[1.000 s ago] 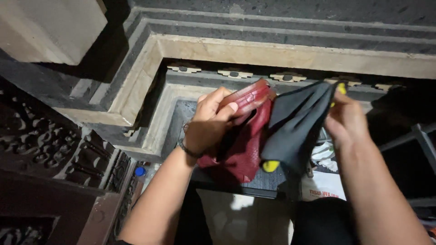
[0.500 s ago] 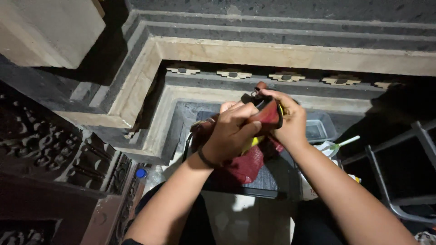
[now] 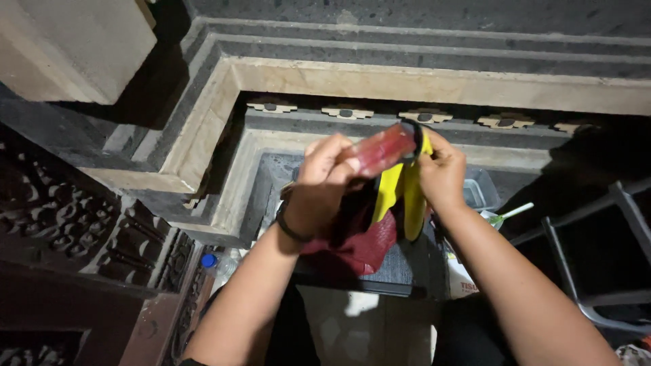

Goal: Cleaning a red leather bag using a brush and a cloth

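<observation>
L. hand (image 3: 325, 186) & R. hand (image 3: 441, 173) now close together, both pinching red bag (image 3: 359, 237) mouth w/ yellow-black glove (image 3: 400, 196) half inside; earlier glove hung outside, so it's being stowed.

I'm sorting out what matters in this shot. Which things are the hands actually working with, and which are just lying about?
In hand:
- left hand gripping the red glove
- right hand holding the yellow glove

Lying about:
- clear plastic container
- blue bottle cap
- dark mat
- metal frame
- carved stone ledge
</observation>
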